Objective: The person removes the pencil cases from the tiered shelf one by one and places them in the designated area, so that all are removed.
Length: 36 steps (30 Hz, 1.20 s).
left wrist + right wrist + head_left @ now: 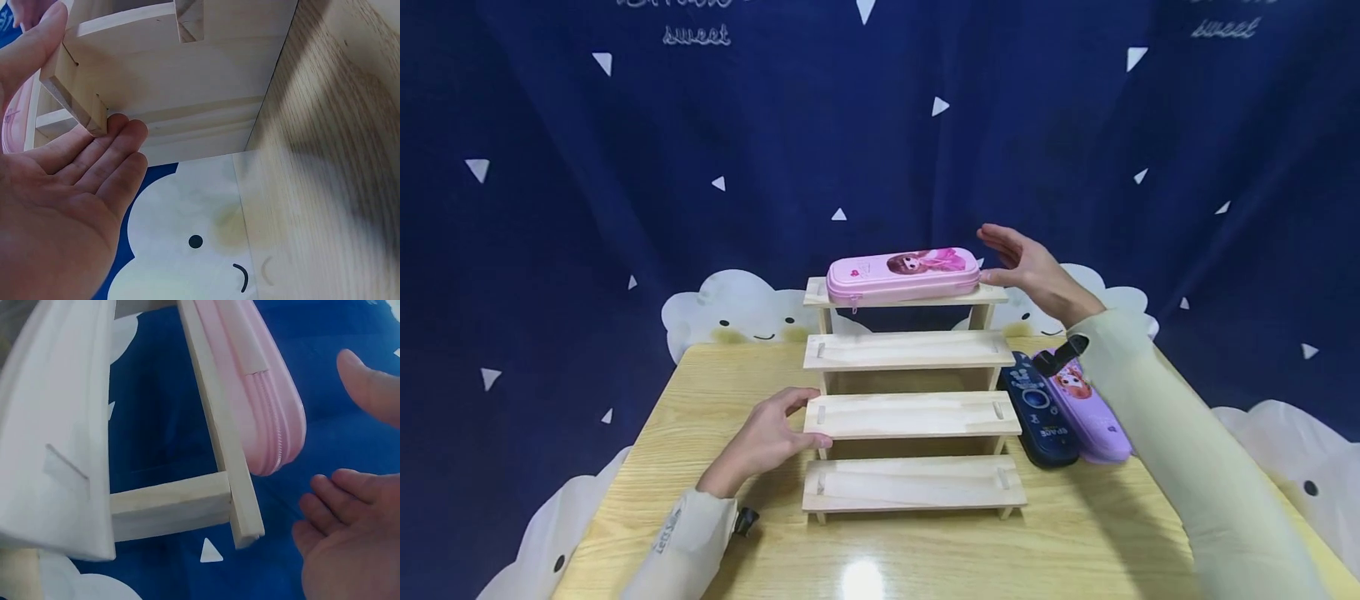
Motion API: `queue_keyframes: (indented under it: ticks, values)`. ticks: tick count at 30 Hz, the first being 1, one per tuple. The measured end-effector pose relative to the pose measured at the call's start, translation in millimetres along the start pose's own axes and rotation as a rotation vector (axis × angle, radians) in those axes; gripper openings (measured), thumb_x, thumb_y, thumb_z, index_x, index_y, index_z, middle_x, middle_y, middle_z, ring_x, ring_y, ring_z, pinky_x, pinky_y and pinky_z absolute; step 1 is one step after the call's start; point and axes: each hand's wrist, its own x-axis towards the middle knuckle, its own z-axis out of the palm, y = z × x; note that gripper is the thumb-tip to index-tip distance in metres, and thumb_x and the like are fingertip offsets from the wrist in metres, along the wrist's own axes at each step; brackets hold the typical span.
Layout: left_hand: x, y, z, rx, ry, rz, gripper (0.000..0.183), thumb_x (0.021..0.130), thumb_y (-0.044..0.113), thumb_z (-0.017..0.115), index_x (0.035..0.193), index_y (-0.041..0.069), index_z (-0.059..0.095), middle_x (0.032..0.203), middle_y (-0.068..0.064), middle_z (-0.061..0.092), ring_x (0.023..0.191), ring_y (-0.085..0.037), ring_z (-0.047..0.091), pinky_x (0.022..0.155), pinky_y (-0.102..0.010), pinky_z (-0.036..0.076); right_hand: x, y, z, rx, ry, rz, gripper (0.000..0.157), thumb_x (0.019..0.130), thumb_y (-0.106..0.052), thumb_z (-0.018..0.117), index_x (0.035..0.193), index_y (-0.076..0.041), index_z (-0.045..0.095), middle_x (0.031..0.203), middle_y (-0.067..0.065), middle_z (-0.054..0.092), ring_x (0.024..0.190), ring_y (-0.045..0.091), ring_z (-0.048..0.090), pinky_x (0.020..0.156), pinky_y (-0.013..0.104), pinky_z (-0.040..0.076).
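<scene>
A wooden tiered shelf with stepped boards stands on the table. My left hand grips the left end of one of its lower boards, thumb in front and fingers behind. From the left wrist view, the left hand has its fingertips against the board's end piece. On the top board lies a pink pencil case with a doll picture, its zipper closed in the right wrist view. Beside the case's right end is my right hand, fingers extended and holding nothing.
Two more pencil cases lie on the table right of the shelf: a dark blue one marked SPACE and a purple one, below my right forearm. A dark blue curtain with white triangles hangs behind the wooden table.
</scene>
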Motion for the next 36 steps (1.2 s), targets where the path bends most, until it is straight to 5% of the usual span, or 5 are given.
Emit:
queue_keyframes:
  ticks: [21,36]
  values:
    - [0.9,1.7,1.1,0.020,0.009,-0.010,0.087,0.069,0.051,0.090,0.141,0.015,0.057,0.149,-0.011,0.057,0.137,-0.040,0.054,0.114,-0.055,0.046,39.2,-5.7,21.3,-0.161,-0.137,0.023,0.097,0.081,-0.028,0.081,0.161,-0.018,0.027,0.169,0.006,0.028,0.155,0.031,0.026,0.130,0.058,0.016]
    - [0.7,0.5,1.8,0.023,0.016,-0.005,0.087,0.069,0.051,0.090,0.141,0.014,0.057,0.148,-0.012,0.057,0.137,-0.041,0.054,0.114,-0.055,0.046,44.5,-1.9,25.6,-0.177,-0.180,0.042,0.091,0.082,-0.025,0.081,0.158,-0.015,0.032,0.163,0.010,0.036,0.145,0.032,0.034,0.129,0.057,0.018]
